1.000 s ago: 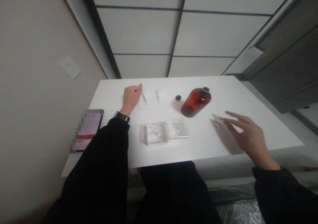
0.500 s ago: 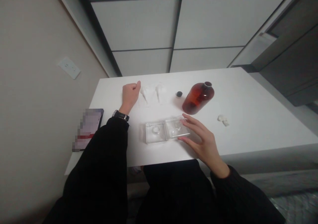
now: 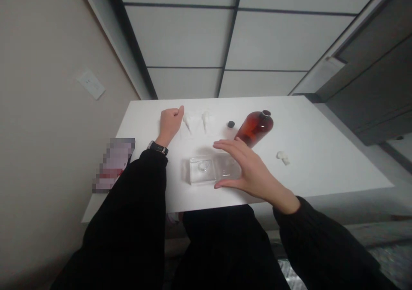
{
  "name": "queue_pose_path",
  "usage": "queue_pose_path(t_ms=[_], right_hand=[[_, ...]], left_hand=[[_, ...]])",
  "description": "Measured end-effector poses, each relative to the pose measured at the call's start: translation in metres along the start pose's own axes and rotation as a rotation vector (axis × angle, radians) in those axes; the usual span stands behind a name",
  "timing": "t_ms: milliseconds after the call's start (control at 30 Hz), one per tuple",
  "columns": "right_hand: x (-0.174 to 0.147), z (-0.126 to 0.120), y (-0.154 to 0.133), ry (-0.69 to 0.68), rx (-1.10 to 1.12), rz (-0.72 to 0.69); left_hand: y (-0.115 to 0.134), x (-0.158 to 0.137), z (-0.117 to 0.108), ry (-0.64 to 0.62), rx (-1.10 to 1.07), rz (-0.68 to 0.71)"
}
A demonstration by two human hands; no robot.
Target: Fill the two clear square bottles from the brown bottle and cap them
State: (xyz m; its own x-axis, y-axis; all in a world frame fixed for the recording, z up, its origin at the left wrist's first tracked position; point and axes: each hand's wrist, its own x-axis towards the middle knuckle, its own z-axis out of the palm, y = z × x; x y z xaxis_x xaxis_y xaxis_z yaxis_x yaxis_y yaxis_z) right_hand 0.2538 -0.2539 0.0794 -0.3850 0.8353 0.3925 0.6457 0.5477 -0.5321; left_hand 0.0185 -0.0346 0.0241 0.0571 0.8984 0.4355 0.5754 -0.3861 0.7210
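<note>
The right hand [image 3: 252, 167] stood wide, its thumb and fingers spread around the right-hand clear box [image 3: 225, 172], with the thumb along the near side and the fingertips toward the far side; whether skin met plastic could not be told. The other clear box [image 3: 203, 176] lay just beyond those fingertips, to their left. The left hand [image 3: 170, 123] was curled tight with its thumb up, near two pale tapered pieces [image 3: 205, 122], and whether anything sat inside it was hidden. Good handling here probably meant closing thumb and fingers evenly on opposite walls, pressing lightly so the box did not tip or nudge its neighbour, and keeping the knuckles off the brown bottle [image 3: 255, 129], whose uncapped mouth rose behind the fingers with the black cap [image 3: 231, 124] beside it. Compared with half a second earlier, the right hand had moved farther left over the box and its thumb and fingers had parted more, while the left hand had stayed put. The small white pieces [image 3: 283, 157], right of the fingers, lay on the table [image 3: 328, 161] in both.
</note>
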Motion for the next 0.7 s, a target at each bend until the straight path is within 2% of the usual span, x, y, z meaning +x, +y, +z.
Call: queue_pose_path(t_ms=[67,133,367,700], right_hand=[[0.014,0.002,0.000,-0.144,-0.006,-0.030],[0.020,0.007,0.001,-0.198,-0.025,-0.037],[0.020,0.019,0.008,-0.168,-0.076,-0.062],[0.050,0.023,0.020,-0.230,-0.084,-0.065]], left_hand=[[0.000,-0.001,0.000,0.004,-0.003,-0.005],[-0.001,-0.001,0.001,0.007,0.000,-0.011],[-0.004,-0.001,0.004,0.024,-0.004,-0.030],[-0.001,0.001,0.004,0.009,-0.009,-0.038]])
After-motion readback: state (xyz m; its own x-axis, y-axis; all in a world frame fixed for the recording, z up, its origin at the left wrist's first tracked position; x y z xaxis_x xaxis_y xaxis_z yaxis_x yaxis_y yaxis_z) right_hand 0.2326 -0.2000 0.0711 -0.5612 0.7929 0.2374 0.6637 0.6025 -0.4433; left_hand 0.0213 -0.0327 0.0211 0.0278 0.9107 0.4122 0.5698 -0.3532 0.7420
